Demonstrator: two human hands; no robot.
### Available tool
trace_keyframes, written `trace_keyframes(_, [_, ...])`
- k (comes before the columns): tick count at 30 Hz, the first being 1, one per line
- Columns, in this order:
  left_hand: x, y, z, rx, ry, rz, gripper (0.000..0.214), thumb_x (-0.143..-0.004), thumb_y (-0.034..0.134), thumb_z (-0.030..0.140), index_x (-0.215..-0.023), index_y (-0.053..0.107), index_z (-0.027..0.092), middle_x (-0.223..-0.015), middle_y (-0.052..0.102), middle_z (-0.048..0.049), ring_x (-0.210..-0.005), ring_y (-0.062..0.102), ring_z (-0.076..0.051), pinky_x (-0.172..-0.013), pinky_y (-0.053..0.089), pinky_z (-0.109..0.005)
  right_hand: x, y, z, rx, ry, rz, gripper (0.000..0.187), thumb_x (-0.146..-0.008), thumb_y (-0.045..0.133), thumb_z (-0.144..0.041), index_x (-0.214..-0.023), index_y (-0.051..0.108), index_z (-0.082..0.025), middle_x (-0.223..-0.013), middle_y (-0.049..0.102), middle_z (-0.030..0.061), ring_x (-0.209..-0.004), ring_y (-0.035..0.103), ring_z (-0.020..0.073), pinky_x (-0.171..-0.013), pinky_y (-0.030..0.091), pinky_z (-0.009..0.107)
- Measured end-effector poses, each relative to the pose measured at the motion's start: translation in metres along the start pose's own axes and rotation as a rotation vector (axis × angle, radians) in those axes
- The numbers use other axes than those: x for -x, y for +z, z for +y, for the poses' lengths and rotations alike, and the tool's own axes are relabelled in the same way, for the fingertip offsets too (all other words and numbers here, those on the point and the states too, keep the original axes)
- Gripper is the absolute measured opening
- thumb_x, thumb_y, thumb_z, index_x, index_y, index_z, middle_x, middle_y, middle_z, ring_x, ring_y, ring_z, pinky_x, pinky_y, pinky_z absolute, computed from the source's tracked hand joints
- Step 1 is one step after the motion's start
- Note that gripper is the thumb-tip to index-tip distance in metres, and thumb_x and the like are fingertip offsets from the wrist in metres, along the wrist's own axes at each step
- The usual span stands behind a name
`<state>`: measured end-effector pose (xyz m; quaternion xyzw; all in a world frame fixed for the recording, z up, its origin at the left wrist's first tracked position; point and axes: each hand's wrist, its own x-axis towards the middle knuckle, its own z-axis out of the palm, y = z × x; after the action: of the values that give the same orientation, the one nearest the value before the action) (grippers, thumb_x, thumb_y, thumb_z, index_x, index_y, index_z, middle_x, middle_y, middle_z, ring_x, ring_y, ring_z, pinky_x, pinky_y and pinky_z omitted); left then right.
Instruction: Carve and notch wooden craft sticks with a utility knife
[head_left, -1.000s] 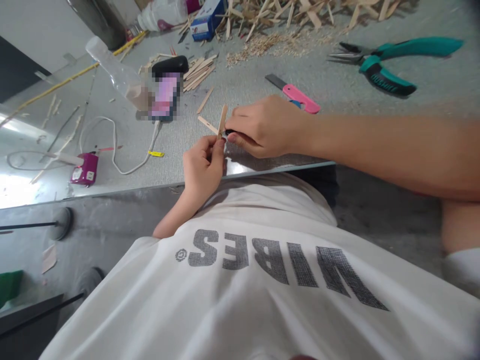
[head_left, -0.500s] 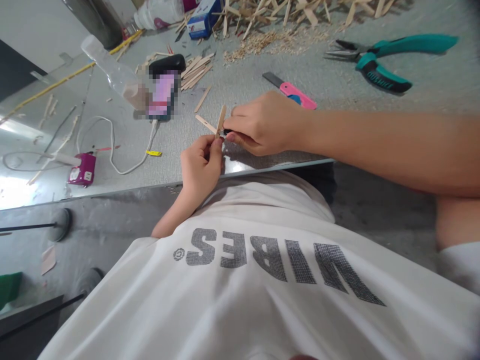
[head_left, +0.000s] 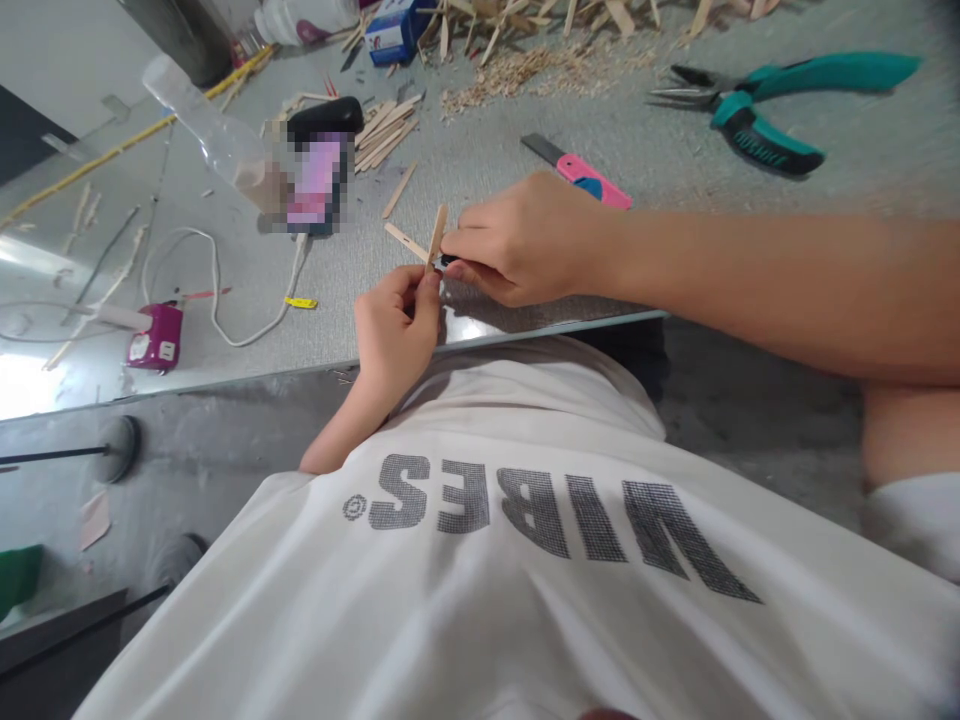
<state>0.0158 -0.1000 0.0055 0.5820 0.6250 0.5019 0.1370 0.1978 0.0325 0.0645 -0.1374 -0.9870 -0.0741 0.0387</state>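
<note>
My left hand (head_left: 394, 335) pinches two thin wooden sticks (head_left: 435, 233) crossed in a V just above the table's near edge. My right hand (head_left: 525, 240) is closed around a small dark tool whose tip (head_left: 448, 262) meets the sticks where they cross; most of the tool is hidden in the fist. Both hands touch at the sticks.
On the grey table (head_left: 675, 170) lie a pink utility knife (head_left: 577, 180), teal pliers (head_left: 757, 110), a phone (head_left: 315, 180) on a white cable, a purple charger (head_left: 154, 338), a clear bottle (head_left: 206, 125), loose sticks (head_left: 386, 135) and a far pile of sticks and shavings (head_left: 525, 70).
Both hands with the sticks have shifted slightly up and left in the view, along with the whole scene; their grips are unchanged.
</note>
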Motion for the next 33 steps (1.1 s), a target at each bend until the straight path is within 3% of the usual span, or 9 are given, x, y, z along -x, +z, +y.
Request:
trace_keyframes(6, [0.000, 0.001, -0.001, 0.000, 0.012, 0.003, 0.029, -0.115, 0.072, 0.046, -0.095, 0.076, 0.024, -0.069, 0.065, 0.0022, -0.060, 0.057, -0.015, -0.060, 0.041, -0.028, 0.000, 0.006, 0.000, 0.028, -0.030, 0.067, 0.047, -0.125, 0.032, -0.036, -0.120, 0.073, -0.013, -0.101, 0.078, 0.0137, -0.090, 0.074, 0.0294, -0.072, 0.045, 0.036])
trace_keyframes(12, [0.000, 0.000, 0.001, -0.023, -0.028, -0.011, 0.029, -0.113, 0.074, 0.044, -0.093, 0.075, 0.024, -0.066, 0.061, 0.0030, -0.057, 0.053, -0.014, -0.058, 0.038, -0.028, 0.000, 0.006, 0.000, 0.031, -0.040, 0.070, 0.049, -0.124, 0.032, -0.036, -0.122, 0.074, -0.011, -0.103, 0.081, 0.0163, -0.090, 0.077, 0.0310, -0.073, 0.051, 0.037])
trace_keyframes(18, [-0.001, 0.002, -0.001, -0.053, 0.050, 0.027, 0.028, -0.110, 0.075, 0.040, -0.088, 0.075, 0.023, -0.063, 0.057, 0.0048, -0.055, 0.046, -0.012, -0.058, 0.034, -0.030, 0.002, -0.001, -0.004, 0.126, 0.045, 0.020, 0.052, -0.124, 0.035, -0.045, -0.139, 0.067, -0.007, -0.108, 0.083, 0.0187, -0.094, 0.082, 0.0375, -0.072, 0.054, 0.040])
trace_keyframes(23, [-0.002, 0.001, 0.000, -0.134, 0.049, 0.006, 0.032, -0.109, 0.078, 0.042, -0.082, 0.072, 0.024, -0.064, 0.056, 0.0034, -0.058, 0.048, -0.014, -0.061, 0.036, -0.032, 0.000, -0.003, -0.005, 0.130, 0.076, -0.039, 0.067, -0.125, 0.037, -0.046, -0.171, 0.040, 0.002, -0.117, 0.083, 0.0216, -0.099, 0.085, 0.0435, -0.070, 0.055, 0.044])
trace_keyframes(27, [-0.001, 0.001, 0.001, -0.178, 0.062, -0.009, 0.037, -0.108, 0.077, 0.041, -0.077, 0.065, 0.025, -0.062, 0.052, 0.0029, -0.058, 0.047, -0.016, -0.062, 0.036, -0.033, -0.001, -0.004, -0.006, 0.094, 0.034, -0.088, 0.053, -0.126, 0.034, -0.043, -0.158, 0.055, -0.005, -0.125, 0.082, 0.0232, -0.109, 0.085, 0.0482, -0.073, 0.058, 0.047])
trace_keyframes(33, [-0.002, 0.002, -0.002, -0.247, 0.098, -0.020, 0.046, -0.104, 0.076, 0.045, -0.070, 0.053, 0.026, -0.059, 0.044, 0.0028, -0.056, 0.037, -0.016, -0.063, 0.029, -0.035, -0.003, -0.001, -0.009, 0.053, 0.031, -0.124, 0.050, -0.125, 0.040, -0.043, -0.156, 0.056, -0.008, -0.124, 0.083, 0.0203, -0.104, 0.085, 0.0477, -0.073, 0.058, 0.047])
